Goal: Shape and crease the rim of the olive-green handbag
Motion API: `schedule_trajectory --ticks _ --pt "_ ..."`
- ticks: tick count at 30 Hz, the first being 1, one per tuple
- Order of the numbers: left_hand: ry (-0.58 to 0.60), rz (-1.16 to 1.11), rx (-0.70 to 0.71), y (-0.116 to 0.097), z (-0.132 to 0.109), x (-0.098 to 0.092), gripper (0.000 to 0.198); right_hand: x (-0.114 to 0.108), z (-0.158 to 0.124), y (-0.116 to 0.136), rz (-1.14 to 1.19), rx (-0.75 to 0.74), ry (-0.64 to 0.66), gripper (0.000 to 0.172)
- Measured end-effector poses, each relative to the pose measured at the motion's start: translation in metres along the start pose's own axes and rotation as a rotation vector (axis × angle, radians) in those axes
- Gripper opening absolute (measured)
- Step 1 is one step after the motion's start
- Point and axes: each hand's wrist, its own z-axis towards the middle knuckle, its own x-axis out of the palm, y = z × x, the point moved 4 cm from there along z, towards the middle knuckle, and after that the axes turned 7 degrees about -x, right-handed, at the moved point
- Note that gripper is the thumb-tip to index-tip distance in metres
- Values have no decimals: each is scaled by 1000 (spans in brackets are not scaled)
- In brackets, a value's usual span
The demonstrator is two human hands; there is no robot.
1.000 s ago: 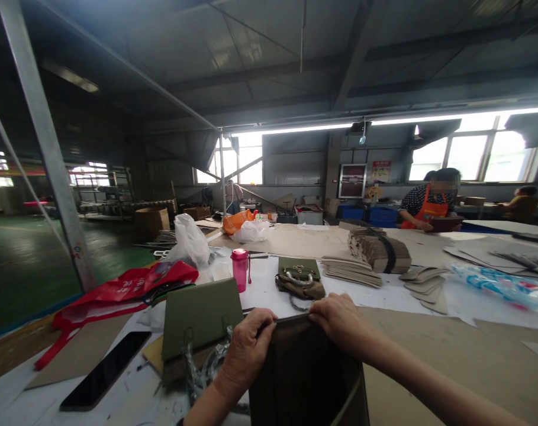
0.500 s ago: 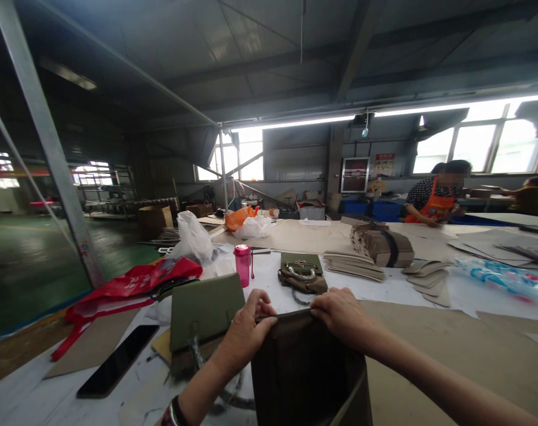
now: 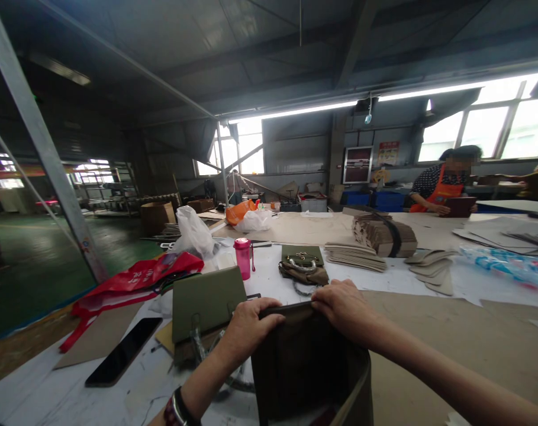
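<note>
Leftmost, a black smartphone (image 3: 123,352) lies on the white worktable (image 3: 42,390), near a tilted olive handbag (image 3: 209,305). Your left hand (image 3: 248,331) has its fingers (image 3: 269,309) curled together over the rim of the open dark olive bag (image 3: 308,367), which stands upright before you. Your right hand (image 3: 346,307) grips the same rim, fingers (image 3: 326,299) pressed together. Farther right spreads a tan cardboard sheet (image 3: 450,355).

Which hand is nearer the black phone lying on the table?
Left. The left hand grips the top edge of the dark bag, to the right of the phone. The right hand holds that same edge, farther right of it.
</note>
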Motion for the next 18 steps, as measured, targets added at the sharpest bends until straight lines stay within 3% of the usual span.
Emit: schedule_trajectory --ticks 6,13,18 --pt "55 -145 -65 8 2 4 20 -1 0 0 13 -14 -1 18" --pt "204 -422 -227 15 4 7 23 -2 -3 1 40 -46 -10 16" --pt "334 -144 -123 -8 7 3 19 -4 -5 2 30 -58 -28 18"
